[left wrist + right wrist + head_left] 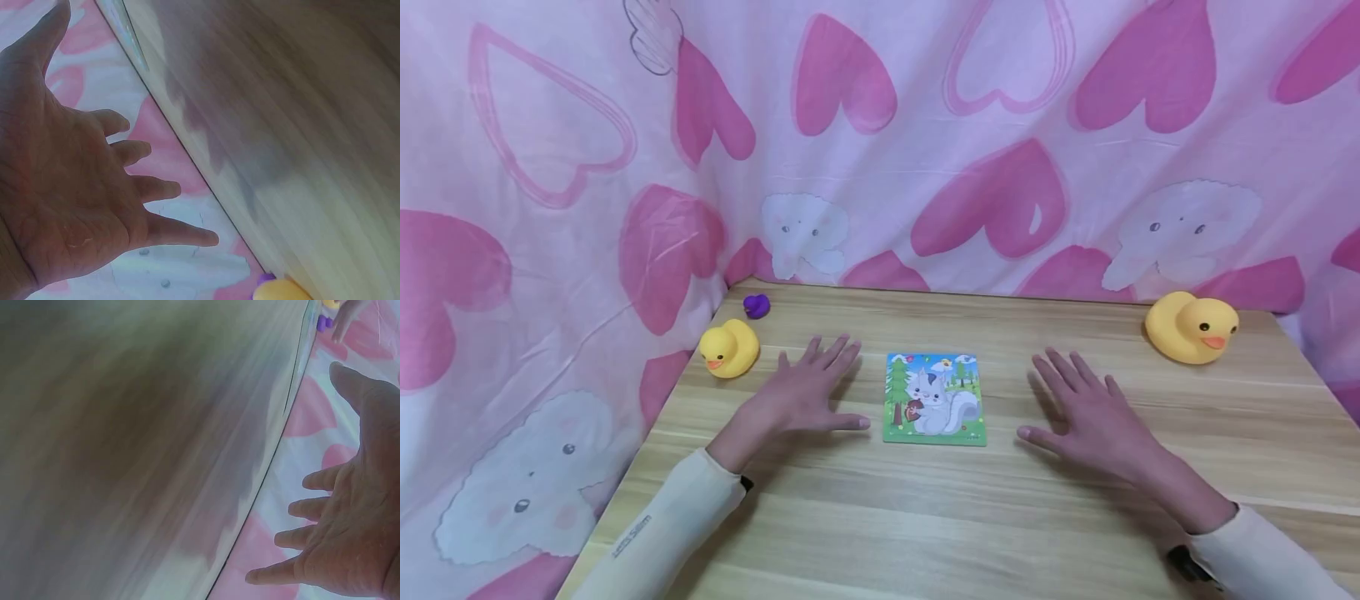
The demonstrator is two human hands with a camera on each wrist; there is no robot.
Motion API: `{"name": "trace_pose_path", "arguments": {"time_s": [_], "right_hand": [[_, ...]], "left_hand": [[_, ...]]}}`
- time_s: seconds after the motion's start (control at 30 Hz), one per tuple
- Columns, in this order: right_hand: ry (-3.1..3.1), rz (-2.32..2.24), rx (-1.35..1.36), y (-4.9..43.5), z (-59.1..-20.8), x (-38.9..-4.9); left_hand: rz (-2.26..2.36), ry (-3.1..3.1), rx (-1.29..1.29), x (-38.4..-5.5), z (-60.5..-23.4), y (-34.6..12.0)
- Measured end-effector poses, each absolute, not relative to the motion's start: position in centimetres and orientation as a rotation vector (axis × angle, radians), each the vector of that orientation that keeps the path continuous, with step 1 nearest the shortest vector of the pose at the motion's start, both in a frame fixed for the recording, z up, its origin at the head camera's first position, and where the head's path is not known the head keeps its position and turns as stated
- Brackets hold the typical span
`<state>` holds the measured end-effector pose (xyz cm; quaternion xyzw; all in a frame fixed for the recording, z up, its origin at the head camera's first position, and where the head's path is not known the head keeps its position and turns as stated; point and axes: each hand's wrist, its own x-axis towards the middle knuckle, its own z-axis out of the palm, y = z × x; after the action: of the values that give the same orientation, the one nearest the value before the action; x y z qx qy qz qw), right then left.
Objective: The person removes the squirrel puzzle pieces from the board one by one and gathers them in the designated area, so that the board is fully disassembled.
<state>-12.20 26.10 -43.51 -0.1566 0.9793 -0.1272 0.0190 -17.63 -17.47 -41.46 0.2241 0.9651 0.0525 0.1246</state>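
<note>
Left hand and right hand, both spread and holding nothing, flank the squirrel card.
The card lies flat on the table between them, touching neither. It should be light, fairly stiff and perhaps slick on its printed face, though its thickness is hard to judge from this angle. The left and right edges look the best place to pinch it.

The card lies on the table between the hands, ducks farther out.
</note>
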Motion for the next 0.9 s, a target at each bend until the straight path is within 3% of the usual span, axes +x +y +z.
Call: {"name": "trace_pose_path", "arguments": {"time_s": [0.43,0.9], "right_hand": [[2.965,-0.362,-0.567,23.5,-44.1,-12.4],[2.961,-0.37,-0.726,20.0,-43.3,-14.1]], "left_hand": [[0.111,2.67,0.723,-18.6,-42.9,-14.3],[0.102,2.616,0.699,-18.9,-42.6,-13.8]]}}
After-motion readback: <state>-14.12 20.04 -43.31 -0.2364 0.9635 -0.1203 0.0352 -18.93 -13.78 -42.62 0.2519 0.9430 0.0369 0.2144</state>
